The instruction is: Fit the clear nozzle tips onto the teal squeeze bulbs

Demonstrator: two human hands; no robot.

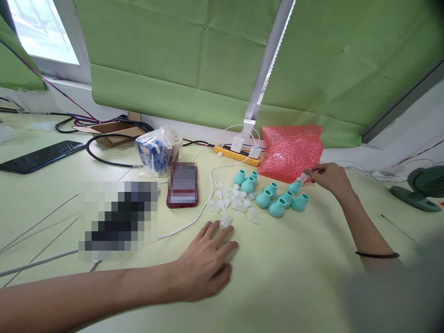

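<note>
On the table, my left hand (208, 263) lies with its fingers spread, holding nothing. Its fingertips are close to a clear plastic piece (226, 220); whether they touch it I cannot tell. At the right, my right hand (328, 178) pinches a small translucent plastic piece (303, 177) over the mouth of a turquoise bulb (294, 187). Whether the piece sits inside the mouth is too small to see. Several more turquoise bulbs (277, 207) stand or lean close together with open necks. To their left spreads a loose pile of small white and clear plastic parts (238, 200).
Red bubble wrap (291, 152) lies behind the bulbs, beside an orange power strip (239, 155) with plugs. A red-cased phone (182, 185), a bagged blue package (154, 152) and a white cable (185, 227) lie leftward. A green fan (425, 187) stands far right.
</note>
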